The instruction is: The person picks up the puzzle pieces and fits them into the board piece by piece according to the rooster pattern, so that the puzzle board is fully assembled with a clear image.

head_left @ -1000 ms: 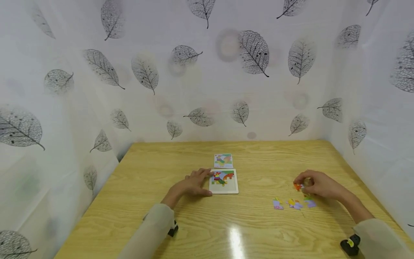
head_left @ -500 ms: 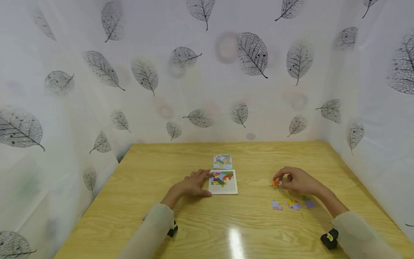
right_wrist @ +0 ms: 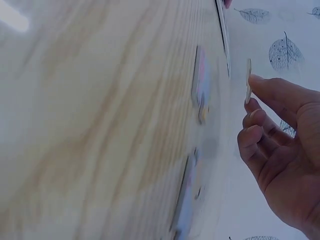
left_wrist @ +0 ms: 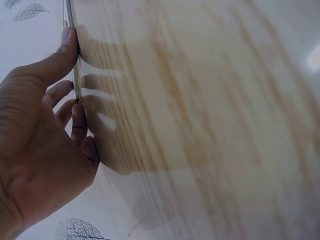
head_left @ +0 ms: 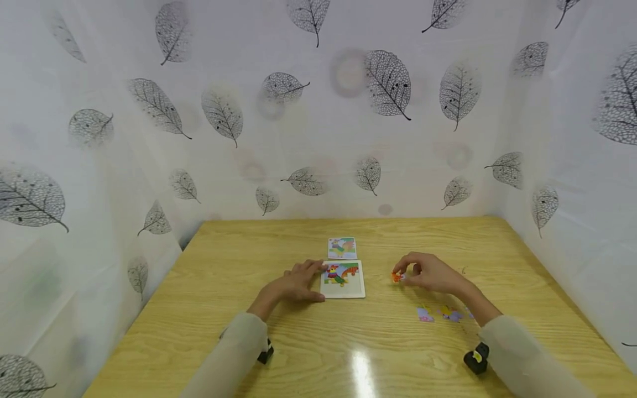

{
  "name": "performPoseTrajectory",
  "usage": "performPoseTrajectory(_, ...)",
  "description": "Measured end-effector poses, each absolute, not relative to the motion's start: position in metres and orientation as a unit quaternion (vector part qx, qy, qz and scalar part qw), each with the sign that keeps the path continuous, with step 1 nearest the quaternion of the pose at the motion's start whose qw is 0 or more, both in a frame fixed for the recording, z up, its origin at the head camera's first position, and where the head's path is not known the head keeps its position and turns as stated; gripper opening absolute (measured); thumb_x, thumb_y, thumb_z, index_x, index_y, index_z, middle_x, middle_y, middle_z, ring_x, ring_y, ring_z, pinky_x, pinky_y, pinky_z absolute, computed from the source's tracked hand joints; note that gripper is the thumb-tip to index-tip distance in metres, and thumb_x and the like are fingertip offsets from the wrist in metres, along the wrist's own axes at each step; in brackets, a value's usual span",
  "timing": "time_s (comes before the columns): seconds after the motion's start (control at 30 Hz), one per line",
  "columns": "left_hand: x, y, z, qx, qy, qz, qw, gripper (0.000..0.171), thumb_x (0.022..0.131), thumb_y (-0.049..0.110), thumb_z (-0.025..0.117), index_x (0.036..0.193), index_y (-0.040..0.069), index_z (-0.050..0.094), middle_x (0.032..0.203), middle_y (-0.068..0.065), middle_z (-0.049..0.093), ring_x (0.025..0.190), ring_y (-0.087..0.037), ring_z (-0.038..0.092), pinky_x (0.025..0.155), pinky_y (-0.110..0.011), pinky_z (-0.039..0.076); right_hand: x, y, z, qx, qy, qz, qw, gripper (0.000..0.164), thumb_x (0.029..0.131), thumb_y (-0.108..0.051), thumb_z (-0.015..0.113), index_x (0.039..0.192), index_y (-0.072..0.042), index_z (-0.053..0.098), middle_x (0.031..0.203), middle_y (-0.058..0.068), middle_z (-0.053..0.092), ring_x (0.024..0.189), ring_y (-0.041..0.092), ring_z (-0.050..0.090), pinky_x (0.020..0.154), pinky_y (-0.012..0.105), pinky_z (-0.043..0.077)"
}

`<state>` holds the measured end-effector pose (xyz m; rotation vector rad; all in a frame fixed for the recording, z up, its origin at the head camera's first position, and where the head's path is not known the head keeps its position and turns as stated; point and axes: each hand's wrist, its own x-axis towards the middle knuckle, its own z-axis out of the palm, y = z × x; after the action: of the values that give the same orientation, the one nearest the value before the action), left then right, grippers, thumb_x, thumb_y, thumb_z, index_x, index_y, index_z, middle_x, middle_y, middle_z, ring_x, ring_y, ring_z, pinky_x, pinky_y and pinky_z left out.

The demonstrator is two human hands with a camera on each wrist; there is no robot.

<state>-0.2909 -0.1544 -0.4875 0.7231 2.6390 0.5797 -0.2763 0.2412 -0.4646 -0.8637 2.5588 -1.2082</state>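
Left hand (head_left: 297, 283): fingers uncurled, resting against the left edge of the puzzle tray (head_left: 353, 288); light contact, so a sideways push might shift it. Orange piece (head_left: 396, 277) right of the tray, pinched in the right hand (head_left: 432, 272); small hold, could twist or drop. Loose pieces (head_left: 450, 313) near the right sleeve (head_left: 522, 351); a low sweep might scatter them.

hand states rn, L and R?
Left hand: open, thumb and fingertips at the left edge of the puzzle tray.
Right hand: closed, holding an orange puzzle piece pinched between thumb and fingers.
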Motion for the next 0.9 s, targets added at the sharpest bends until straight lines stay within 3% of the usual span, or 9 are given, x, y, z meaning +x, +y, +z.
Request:
performPoseTrajectory(0.5, -0.281, -0.151, -0.473, 0.253, 0.931, 0.199, 0.170, 0.082, 0.096, 0.038, 0.074, 0.162, 0.017, 0.031, 0.166, -0.014, 0.028, 0.144, -0.045, 0.031, 0.114, -0.074, 0.024, -0.289, 0.194, -0.461, -0.312, 0.853, -0.409, 0.086, 0.021, 0.094, -0.006, 0.076, 0.114, -0.007, 0.074, 0.114, 0.014, 0.068, 0.058, 0.008, 0.050, 0.053, 0.027, 0.048)
performPoseTrajectory(0.9, -0.280, -0.152, -0.473, 0.262, 0.929, 0.204, 0.166, 0.080, 0.097, 0.037, 0.073, 0.161, 0.014, 0.031, 0.165, -0.015, 0.028, 0.143, -0.046, 0.032, 0.113, -0.074, 0.024, -0.298, 0.158, -0.468, -0.318, 0.863, -0.382, 0.090, 0.015, 0.091, -0.006, 0.077, 0.106, -0.006, 0.075, 0.111, 0.009, 0.071, 0.075, 0.014, 0.054, 0.067, 0.028, 0.049)
